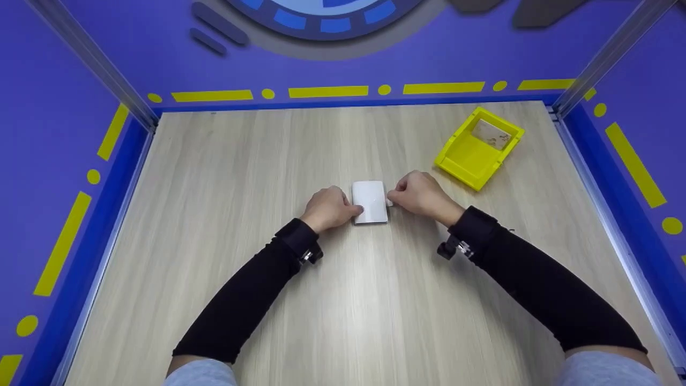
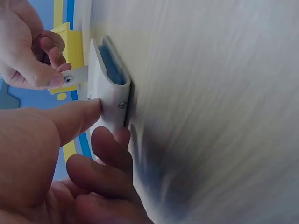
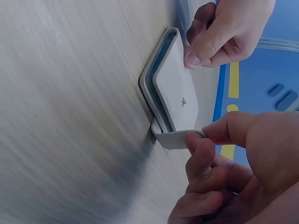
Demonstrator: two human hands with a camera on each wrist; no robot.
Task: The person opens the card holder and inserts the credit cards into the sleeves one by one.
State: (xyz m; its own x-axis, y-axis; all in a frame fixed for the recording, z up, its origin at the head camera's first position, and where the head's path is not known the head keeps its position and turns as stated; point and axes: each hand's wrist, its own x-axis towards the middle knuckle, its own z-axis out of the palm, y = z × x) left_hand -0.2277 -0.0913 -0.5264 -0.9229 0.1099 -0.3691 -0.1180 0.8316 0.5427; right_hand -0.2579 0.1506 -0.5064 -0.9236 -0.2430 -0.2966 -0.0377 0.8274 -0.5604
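A white folded wallet (image 1: 371, 195) lies on the table between the two hands. My left hand (image 1: 329, 208) holds its left edge, the thumb on the top cover and curled fingers beside the edge. At the opposite side my right hand (image 1: 420, 195) pinches the wallet's short strap (image 3: 173, 139) between thumb and forefinger. The strap stands out from the wallet, unfastened; a metal snap (image 2: 68, 79) shows near its end in the left wrist view. On the cover, the right wrist view shows a small metal stud (image 3: 183, 101). A bluish-grey inside is visible between the covers.
A yellow open bin (image 1: 472, 155) stands at the back right of the wood-grain table (image 1: 241, 161), beyond the right hand. Inside it leans a pale patterned piece (image 1: 490, 134). Blue panels with yellow marks border the table at the back and both sides.
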